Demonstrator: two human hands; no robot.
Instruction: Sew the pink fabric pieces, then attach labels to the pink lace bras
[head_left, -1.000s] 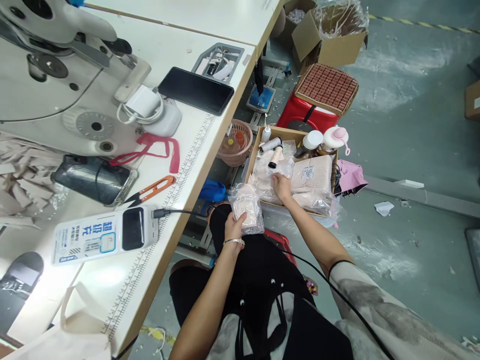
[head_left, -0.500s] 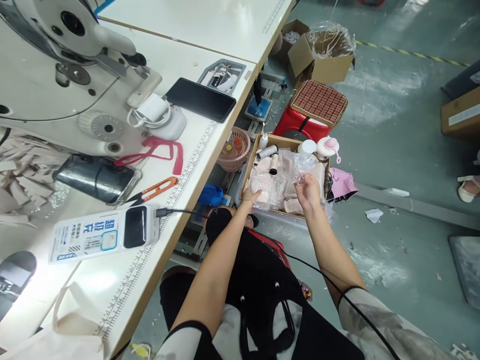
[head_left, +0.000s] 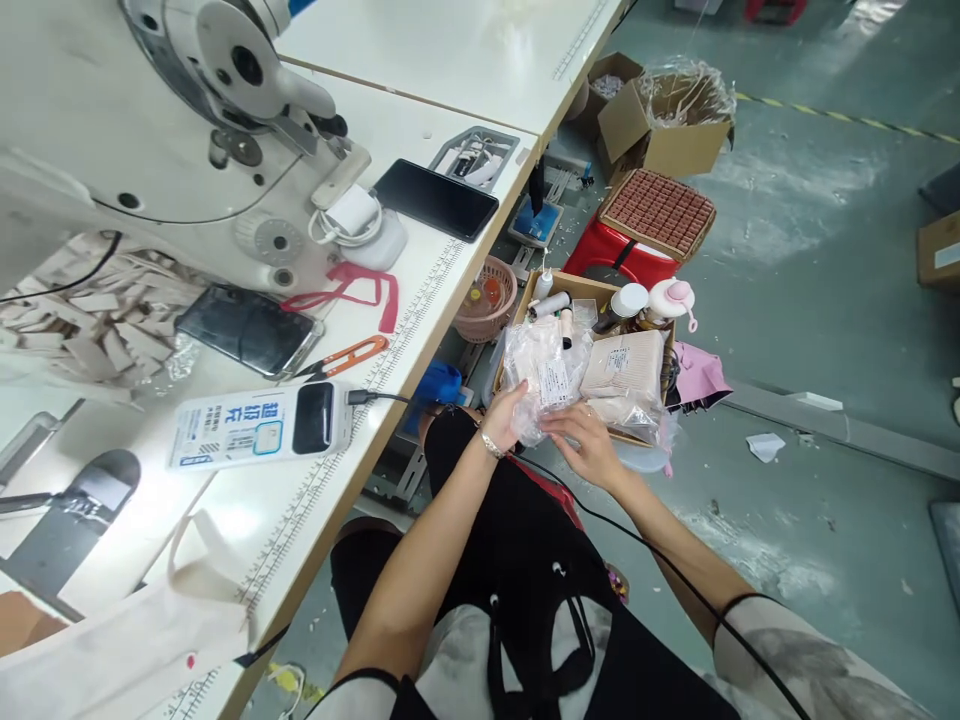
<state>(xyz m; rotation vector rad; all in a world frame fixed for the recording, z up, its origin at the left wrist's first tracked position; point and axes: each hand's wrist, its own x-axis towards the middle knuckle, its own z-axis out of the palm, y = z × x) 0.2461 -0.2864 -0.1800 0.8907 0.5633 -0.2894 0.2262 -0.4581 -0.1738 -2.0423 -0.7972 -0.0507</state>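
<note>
A clear plastic bag (head_left: 547,362) with pale pieces inside and a white printed label is lifted at the near left of the cardboard box (head_left: 581,289). My left hand (head_left: 504,418) has its fingers closed on the bag's lower left edge. From the right, my right hand (head_left: 592,447) pinches the bag's lower edge, its fingertips partly hidden by plastic. Beside the bag in the box lies another labelled packet (head_left: 624,366) of ribbed beige material. Thread spools (head_left: 551,305), a white-lidded jar (head_left: 629,300) and a white bottle with a pink cap (head_left: 670,299) are at the far side.
At left, a white worktable (head_left: 420,110) carries a sewing machine (head_left: 180,120), orange-handled snips (head_left: 352,353), phones and a power bank (head_left: 255,427). Its cable (head_left: 637,522) runs across my lap. Past the box stand a pink basket (head_left: 487,318) and a red stool (head_left: 637,262).
The bag has come up from among the packets and is held at the left. My right hand has moved left and toward me to join my left hand at it. The view has shifted slightly.
</note>
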